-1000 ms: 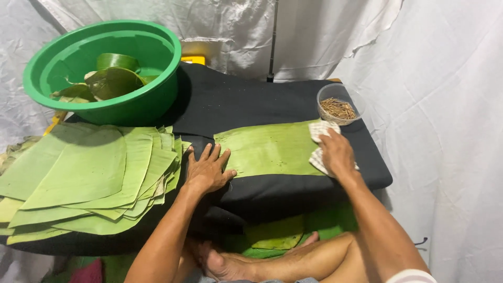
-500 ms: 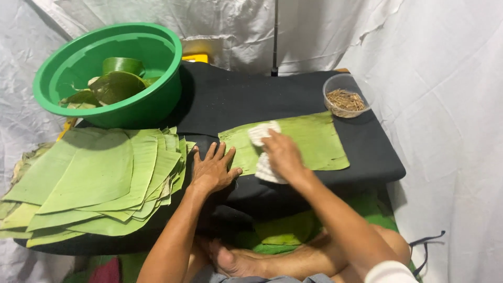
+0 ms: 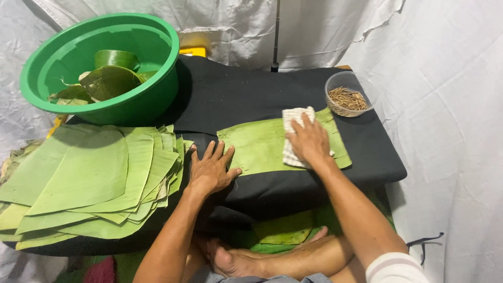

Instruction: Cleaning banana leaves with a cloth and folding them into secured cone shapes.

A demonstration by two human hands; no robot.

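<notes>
The leaf [image 3: 262, 147] lies lengthwise left to right; the left hand [image 3: 211, 170] lies flat, fingers spread, on its near-left edge, the right hand [image 3: 310, 141] presses a cloth [image 3: 291, 137] flat on its right half

— What are the hands doing?
— The right hand [image 3: 310, 141] lies flat on a white cloth [image 3: 291, 137], pressing it onto a banana leaf [image 3: 262, 147] spread on the black bench [image 3: 246, 94]. The left hand [image 3: 211, 169] rests open at the leaf's left edge.
— And around them?
— A stack of leaves [image 3: 89, 183] lies to the left, a green basin [image 3: 141, 105] behind it, and a clear bowl of brown sticks [image 3: 348, 94] at the far right.
</notes>
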